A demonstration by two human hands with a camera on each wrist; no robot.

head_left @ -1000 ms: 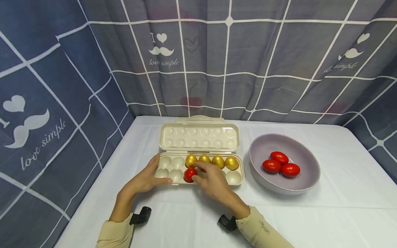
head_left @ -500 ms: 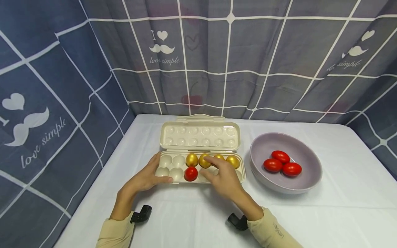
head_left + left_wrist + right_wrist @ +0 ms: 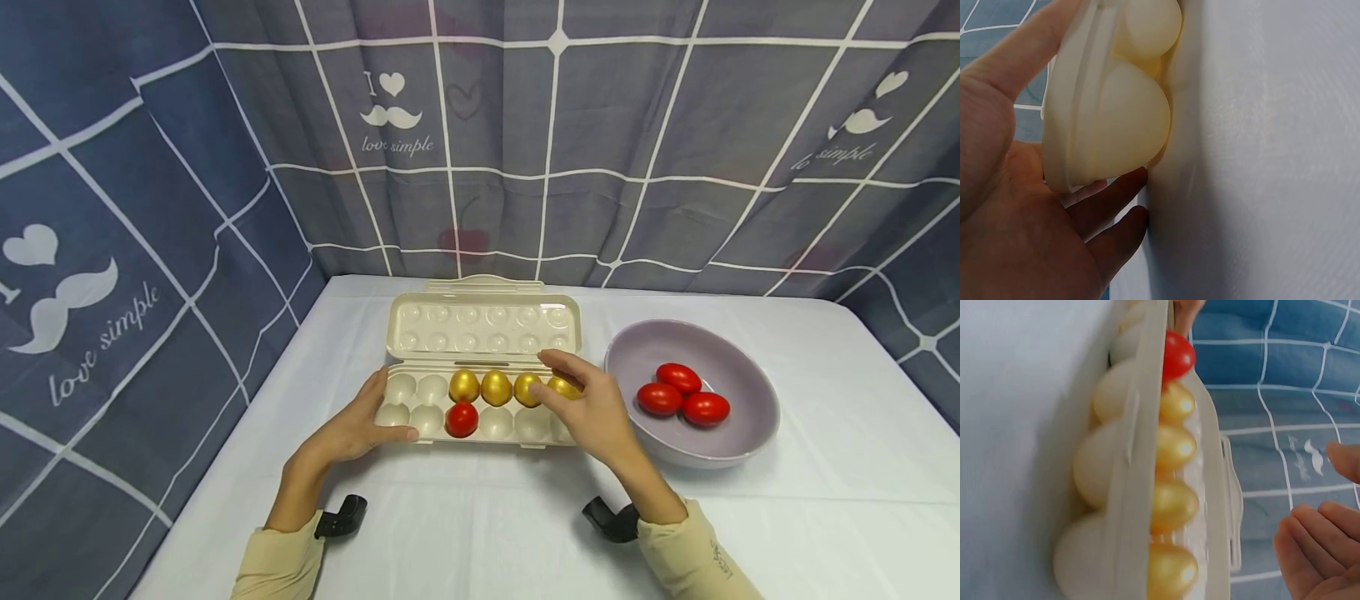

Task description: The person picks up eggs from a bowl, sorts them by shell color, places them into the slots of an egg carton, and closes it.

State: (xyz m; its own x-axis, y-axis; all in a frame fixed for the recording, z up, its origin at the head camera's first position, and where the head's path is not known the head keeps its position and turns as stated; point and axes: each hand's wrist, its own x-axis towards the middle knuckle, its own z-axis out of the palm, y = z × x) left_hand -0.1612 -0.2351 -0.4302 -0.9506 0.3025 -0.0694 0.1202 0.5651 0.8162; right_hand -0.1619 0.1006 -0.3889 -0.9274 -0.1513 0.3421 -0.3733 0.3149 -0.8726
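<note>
The right hand [image 3: 594, 408], empty and spread, has moved rightward from the red egg [image 3: 462, 420] in the front row of the egg carton [image 3: 497, 424], whose left end the left hand [image 3: 354, 428] grips.

The carton [image 3: 427, 422] is cream, with gold eggs [image 3: 496, 388] in its back row and one red egg [image 3: 462, 420] in its front row. Right of the carton, the bowl [image 3: 742, 375] is mauve and the three eggs [image 3: 706, 409] inside glossy red. Under the carton, the cloth [image 3: 450, 533] is white. Behind the carton, the curtain [image 3: 498, 217] is slate grey with white grid lines, hearts, moustaches and lettering; left of the carton it is bluer. In front of the carton, the sleeves [image 3: 281, 562] are beige and the wrist cameras [image 3: 342, 516] black.
</note>
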